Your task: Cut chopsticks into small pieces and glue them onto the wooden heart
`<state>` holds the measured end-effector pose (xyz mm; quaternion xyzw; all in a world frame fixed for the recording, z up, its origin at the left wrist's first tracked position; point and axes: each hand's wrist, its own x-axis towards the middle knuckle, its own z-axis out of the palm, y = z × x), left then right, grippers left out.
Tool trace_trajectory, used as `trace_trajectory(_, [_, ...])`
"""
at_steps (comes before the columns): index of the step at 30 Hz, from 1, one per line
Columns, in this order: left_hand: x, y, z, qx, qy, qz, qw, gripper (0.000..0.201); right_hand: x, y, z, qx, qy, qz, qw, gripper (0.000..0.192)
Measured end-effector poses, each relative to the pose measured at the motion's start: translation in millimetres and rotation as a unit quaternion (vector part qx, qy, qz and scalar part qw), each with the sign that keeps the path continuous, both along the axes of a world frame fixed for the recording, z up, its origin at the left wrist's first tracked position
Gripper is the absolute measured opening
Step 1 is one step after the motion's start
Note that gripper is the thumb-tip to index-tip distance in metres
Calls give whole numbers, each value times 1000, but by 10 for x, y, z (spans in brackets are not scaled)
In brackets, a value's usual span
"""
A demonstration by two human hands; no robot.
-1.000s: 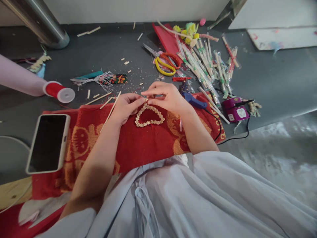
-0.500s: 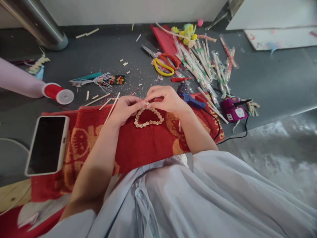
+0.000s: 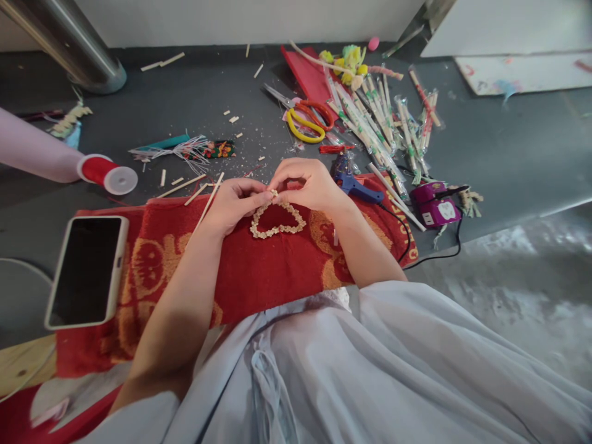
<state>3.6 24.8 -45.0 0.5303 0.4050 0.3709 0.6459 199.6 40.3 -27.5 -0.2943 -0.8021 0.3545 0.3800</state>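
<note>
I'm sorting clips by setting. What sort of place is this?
Probably a home craft spot on the floor: a glue gun, scissors and wrapped sticks lie about, while both hands pinch a small heart frame on a red towel.

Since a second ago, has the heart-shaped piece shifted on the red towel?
No. The heart-shaped piece sits at the same spot on the red towel, beside the same orange motif.

Bare red towel [image 3: 259,271] below the heart [image 3: 276,219] — phone [image 3: 86,270] left, glue gun [image 3: 358,185] and chopsticks [image 3: 374,132] crowd right.
</note>
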Motion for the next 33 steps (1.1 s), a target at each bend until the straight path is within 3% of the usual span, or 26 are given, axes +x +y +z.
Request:
trace_trajectory(19, [24,-11,54,8,37,12,999,32,-8,8,-25,1,-21,-10,1000,13])
trace_trajectory(33, [4,-4,45,33,75,-23,996,26,25,23,-34,21,-33,9,999,14])
